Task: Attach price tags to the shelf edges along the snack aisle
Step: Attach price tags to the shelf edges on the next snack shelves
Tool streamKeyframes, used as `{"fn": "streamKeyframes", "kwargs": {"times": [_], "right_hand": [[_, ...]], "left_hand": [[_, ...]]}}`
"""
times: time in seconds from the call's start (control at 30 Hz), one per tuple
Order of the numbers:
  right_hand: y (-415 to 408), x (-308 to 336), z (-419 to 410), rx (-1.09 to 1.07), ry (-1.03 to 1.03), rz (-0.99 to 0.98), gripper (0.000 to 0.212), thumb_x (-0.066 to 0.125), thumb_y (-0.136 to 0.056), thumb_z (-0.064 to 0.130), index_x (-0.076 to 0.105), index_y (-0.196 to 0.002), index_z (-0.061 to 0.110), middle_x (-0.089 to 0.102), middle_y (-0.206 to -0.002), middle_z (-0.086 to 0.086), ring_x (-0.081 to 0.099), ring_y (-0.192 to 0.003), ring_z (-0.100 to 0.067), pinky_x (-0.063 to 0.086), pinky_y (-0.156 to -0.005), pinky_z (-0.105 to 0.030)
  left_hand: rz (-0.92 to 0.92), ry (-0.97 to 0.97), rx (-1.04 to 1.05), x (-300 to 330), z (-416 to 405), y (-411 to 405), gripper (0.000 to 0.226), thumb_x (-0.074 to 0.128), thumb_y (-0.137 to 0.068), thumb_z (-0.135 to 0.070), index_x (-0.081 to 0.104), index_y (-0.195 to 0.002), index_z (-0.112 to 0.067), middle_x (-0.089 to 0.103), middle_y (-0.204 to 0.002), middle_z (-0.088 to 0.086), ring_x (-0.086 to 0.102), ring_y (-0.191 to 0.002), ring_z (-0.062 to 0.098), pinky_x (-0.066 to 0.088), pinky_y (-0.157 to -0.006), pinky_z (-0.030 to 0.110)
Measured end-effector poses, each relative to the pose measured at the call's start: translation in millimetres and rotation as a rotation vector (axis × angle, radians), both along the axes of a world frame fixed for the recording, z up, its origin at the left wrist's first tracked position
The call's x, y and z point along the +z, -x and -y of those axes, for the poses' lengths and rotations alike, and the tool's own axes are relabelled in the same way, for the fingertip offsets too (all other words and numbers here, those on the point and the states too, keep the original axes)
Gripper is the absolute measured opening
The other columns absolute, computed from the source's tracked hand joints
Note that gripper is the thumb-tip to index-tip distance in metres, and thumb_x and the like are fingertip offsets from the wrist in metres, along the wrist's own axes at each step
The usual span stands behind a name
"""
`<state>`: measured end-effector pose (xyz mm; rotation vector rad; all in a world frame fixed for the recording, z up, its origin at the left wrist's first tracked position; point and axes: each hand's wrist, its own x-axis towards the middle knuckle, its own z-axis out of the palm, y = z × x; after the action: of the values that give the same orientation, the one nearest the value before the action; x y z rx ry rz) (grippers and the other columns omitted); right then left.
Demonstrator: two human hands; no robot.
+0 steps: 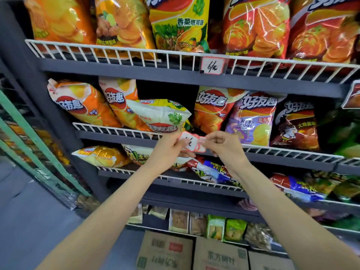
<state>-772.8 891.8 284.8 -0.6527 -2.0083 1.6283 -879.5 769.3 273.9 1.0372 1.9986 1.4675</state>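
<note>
You are holding the tags (191,142) just in front of the middle shelf rail (292,152). Your left hand (171,146) is pinching the stack while your right hand (222,145) is pinching one tag's right edge. Peel it off cleanly, then press it flat on the rail. The leaning yellow bag (161,114) is crowding the spot; one tag (212,65) is hanging above.

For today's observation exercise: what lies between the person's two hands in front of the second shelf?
In the head view, red-bordered price tags span the gap: the left hand and right hand each pinch one end.
</note>
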Motion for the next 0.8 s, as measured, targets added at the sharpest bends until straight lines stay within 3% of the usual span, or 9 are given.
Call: {"fn": "streamKeyframes", "kwargs": {"times": [0.07, 0.17, 0.23, 0.33, 0.43, 0.5, 0.63, 0.8], "right_hand": [[1, -11, -7, -0.064, -0.001, 0.000, 0.016, 0.071, -0.080, 0.011, 0.063, -0.068, 0.016, 0.057, -0.059, 0.002, 0.048, -0.048, 0.000, 0.038, -0.049, -0.014], [4, -25, -22, -0.169, -0.069, 0.036, 0.020, 0.067, -0.085, 0.011, 0.058, -0.070, 0.019, 0.057, -0.063, 0.002, 0.050, -0.057, -0.006, 0.041, -0.058, -0.022], [6, -32, -31, -0.206, -0.165, 0.092, 0.022, 0.064, -0.087, 0.011, 0.054, -0.071, 0.021, 0.058, -0.067, 0.002, 0.051, -0.060, -0.008, 0.043, -0.063, -0.028], [8, -38, -38, -0.231, -0.287, 0.158, 0.024, 0.061, -0.088, 0.009, 0.049, -0.071, 0.021, 0.062, -0.068, -0.001, 0.057, -0.061, -0.013, 0.048, -0.064, -0.035], [11, -41, -41, -0.220, -0.411, 0.206, 0.010, 0.060, -0.087, 0.005, 0.054, -0.082, 0.011, 0.067, -0.077, -0.012, 0.063, -0.073, -0.023, 0.050, -0.067, -0.033], [12, -42, -42, -0.202, -0.477, 0.208, 0.007, 0.058, -0.087, 0.002, 0.059, -0.090, 0.009, 0.069, -0.081, -0.012, 0.065, -0.075, -0.022, 0.050, -0.065, -0.030], [15, -42, -43, -0.182, -0.566, 0.204, 0.017, 0.053, -0.090, 0.002, 0.064, -0.101, 0.007, 0.070, -0.088, -0.009, 0.063, -0.075, -0.015, 0.045, -0.058, -0.016], [20, -41, -42, -0.183, -0.540, 0.175, 0.014, 0.052, -0.090, 0.002, 0.063, -0.100, 0.003, 0.061, -0.074, -0.001, 0.059, -0.070, -0.014, 0.048, -0.068, -0.027]], "left_hand": [[-0.014, 0.035, 0.050, -15, -5, 4, 0.026, 0.043, -0.098, -0.013, 0.054, -0.096, 0.010, 0.065, -0.093, 0.026, 0.073, -0.073, 0.016, 0.059, -0.072, 0.030], [-0.010, 0.068, 0.091, -36, -14, 9, 0.023, 0.044, -0.098, -0.014, 0.051, -0.083, 0.000, 0.064, -0.080, 0.017, 0.072, -0.073, 0.018, 0.057, -0.077, 0.042], [0.023, 0.091, 0.091, -45, -21, 10, 0.015, 0.043, -0.098, -0.011, 0.052, -0.086, -0.008, 0.066, -0.081, 0.010, 0.070, -0.065, 0.011, 0.059, -0.073, 0.037], [0.079, 0.128, 0.098, -51, -31, 12, 0.010, 0.043, -0.098, -0.008, 0.052, -0.102, -0.006, 0.062, -0.086, 0.004, 0.066, -0.054, 0.002, 0.056, -0.056, 0.017], [0.100, 0.156, 0.078, -56, -42, 17, 0.026, 0.044, -0.098, -0.009, 0.048, -0.123, -0.003, 0.060, -0.104, 0.011, 0.067, -0.058, 0.007, 0.055, -0.057, 0.019], [0.085, 0.162, 0.056, -58, -47, 19, 0.025, 0.044, -0.098, -0.010, 0.048, -0.120, 0.000, 0.062, -0.109, 0.015, 0.068, -0.061, 0.010, 0.057, -0.063, 0.024], [0.100, 0.158, 0.055, -58, -50, 23, 0.023, 0.042, -0.098, -0.008, 0.054, -0.114, 0.004, 0.064, -0.100, 0.017, 0.066, -0.052, 0.005, 0.053, -0.054, 0.015], [0.091, 0.190, 0.010, -57, -46, 24, 0.022, 0.043, -0.098, -0.007, 0.056, -0.114, 0.001, 0.066, -0.088, 0.013, 0.067, -0.058, 0.007, 0.056, -0.060, 0.017]]}}
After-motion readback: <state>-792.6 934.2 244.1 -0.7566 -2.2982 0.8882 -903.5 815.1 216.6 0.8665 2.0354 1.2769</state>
